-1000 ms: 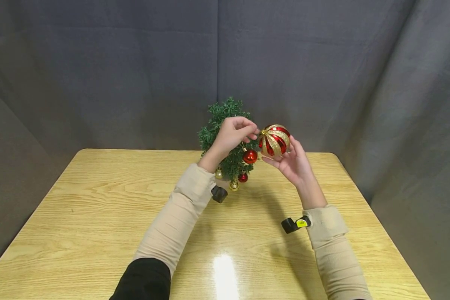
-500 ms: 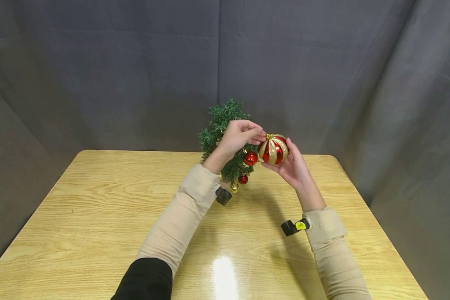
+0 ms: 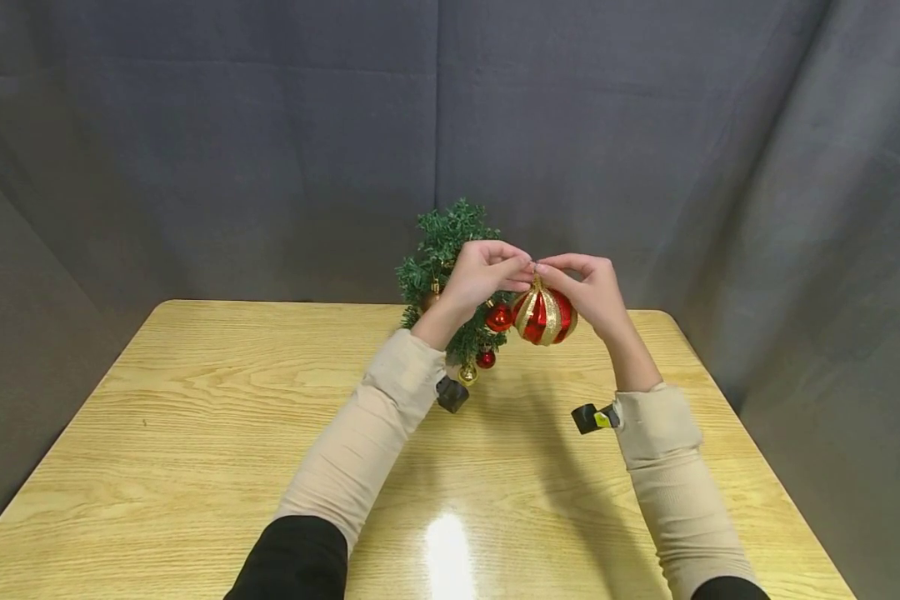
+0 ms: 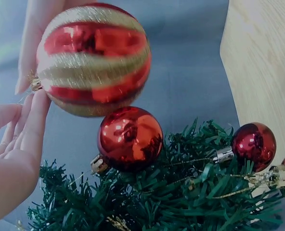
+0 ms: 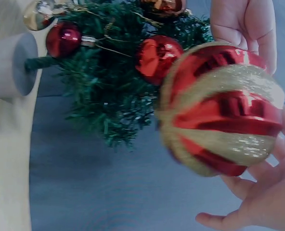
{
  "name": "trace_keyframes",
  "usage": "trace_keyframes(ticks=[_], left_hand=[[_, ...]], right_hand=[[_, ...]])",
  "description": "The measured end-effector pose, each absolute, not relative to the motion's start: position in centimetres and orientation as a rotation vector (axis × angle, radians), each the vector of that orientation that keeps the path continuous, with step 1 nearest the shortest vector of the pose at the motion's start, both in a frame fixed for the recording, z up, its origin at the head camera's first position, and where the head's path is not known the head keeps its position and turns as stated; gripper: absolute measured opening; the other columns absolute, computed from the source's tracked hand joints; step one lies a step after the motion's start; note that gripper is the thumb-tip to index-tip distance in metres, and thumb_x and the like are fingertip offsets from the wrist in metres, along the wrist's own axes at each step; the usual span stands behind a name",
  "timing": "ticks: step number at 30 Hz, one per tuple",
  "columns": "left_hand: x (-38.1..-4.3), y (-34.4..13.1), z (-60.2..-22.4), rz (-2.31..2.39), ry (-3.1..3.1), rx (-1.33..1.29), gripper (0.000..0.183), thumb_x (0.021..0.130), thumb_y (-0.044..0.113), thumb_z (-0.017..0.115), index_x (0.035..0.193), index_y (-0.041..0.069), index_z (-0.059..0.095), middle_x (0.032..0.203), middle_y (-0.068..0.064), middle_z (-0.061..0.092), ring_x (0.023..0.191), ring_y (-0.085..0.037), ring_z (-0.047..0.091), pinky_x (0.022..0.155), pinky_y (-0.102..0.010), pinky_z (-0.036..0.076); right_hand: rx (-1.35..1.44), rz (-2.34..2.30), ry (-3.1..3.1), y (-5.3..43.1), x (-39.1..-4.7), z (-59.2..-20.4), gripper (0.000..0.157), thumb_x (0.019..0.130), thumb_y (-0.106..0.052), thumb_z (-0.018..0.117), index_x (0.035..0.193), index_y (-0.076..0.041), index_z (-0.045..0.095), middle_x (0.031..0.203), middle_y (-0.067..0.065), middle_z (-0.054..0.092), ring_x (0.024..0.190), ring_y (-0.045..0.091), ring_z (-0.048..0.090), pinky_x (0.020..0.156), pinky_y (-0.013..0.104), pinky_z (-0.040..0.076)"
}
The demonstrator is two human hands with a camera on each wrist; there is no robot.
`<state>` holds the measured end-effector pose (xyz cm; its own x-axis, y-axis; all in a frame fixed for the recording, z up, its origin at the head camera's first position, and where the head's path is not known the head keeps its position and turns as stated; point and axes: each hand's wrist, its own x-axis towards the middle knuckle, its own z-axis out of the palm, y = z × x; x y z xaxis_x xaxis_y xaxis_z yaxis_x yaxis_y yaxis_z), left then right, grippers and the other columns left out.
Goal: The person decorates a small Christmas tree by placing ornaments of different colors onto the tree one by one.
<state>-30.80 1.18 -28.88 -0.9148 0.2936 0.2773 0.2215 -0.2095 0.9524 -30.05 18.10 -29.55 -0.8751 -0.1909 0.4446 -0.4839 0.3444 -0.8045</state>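
A large red bauble with gold glitter stripes (image 3: 546, 318) hangs upright beneath both hands in the head view. The left hand (image 3: 478, 273) pinches its thin hanging loop just above the gold cap (image 4: 35, 83). From the other side the right hand (image 3: 594, 292) pinches at the same loop, its fingertips meeting the left ones. Beside them stands a small artificial Christmas tree (image 3: 450, 229), partly hidden by the left hand. A shiny red bauble (image 4: 130, 138) on the tree sits right by the striped one.
Lower on the tree hang a dark red bauble (image 3: 486, 358) and a gold bauble (image 3: 468, 373); a copper-coloured bauble (image 5: 162, 6) hangs farther up. The tree has a round pale base (image 5: 12, 66). Under it is a wooden table (image 3: 217, 433), with a grey curtain (image 3: 270, 150) behind.
The right hand has moved from cupping the striped bauble's side up to its loop. The bauble has turned from tilted to hanging upright, slightly lower. The left hand has shifted a little right.
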Motion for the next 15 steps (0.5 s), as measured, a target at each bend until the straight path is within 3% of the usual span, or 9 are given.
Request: trace_keyframes(ticks=[4, 12, 15], left_hand=[[-30.7, 1.4, -28.9, 2.339, 1.934, 0.619, 0.016, 0.087, -0.003, 0.053, 0.094, -0.018, 0.058, 0.087, -0.025, 0.063, 0.066, -0.016, 0.064, 0.068, -0.032, 0.052], [-30.5, 1.6, -29.0, 2.324, 2.028, 0.682, 0.016, 0.086, -0.003, 0.055, 0.093, -0.016, 0.06, 0.086, -0.024, 0.061, 0.066, -0.016, 0.064, 0.066, -0.031, 0.052], [-30.5, 1.6, -28.9, 2.318, 2.061, 0.673, 0.016, 0.086, -0.002, 0.055, 0.093, -0.015, 0.061, 0.086, -0.023, 0.062, 0.067, -0.018, 0.065, 0.066, -0.03, 0.052]], right_hand=[[0.606, 1.392, -2.409, 17.9, -30.1, -28.8, 0.026, 0.081, -0.017, 0.067, 0.092, 0.006, 0.068, 0.087, 0.014, 0.066, 0.078, 0.011, 0.056, 0.066, 0.023, 0.045], [0.6, 1.174, -2.426, 17.5, -30.1, -28.6, 0.019, 0.079, -0.012, 0.068, 0.083, 0.006, 0.069, 0.082, 0.017, 0.066, 0.078, 0.019, 0.057, 0.062, 0.024, 0.042], [0.639, 1.15, -2.375, 17.0, -29.2, -28.0, 0.015, 0.079, -0.007, 0.068, 0.081, 0.009, 0.068, 0.079, 0.019, 0.066, 0.072, 0.014, 0.057, 0.06, 0.02, 0.043]])
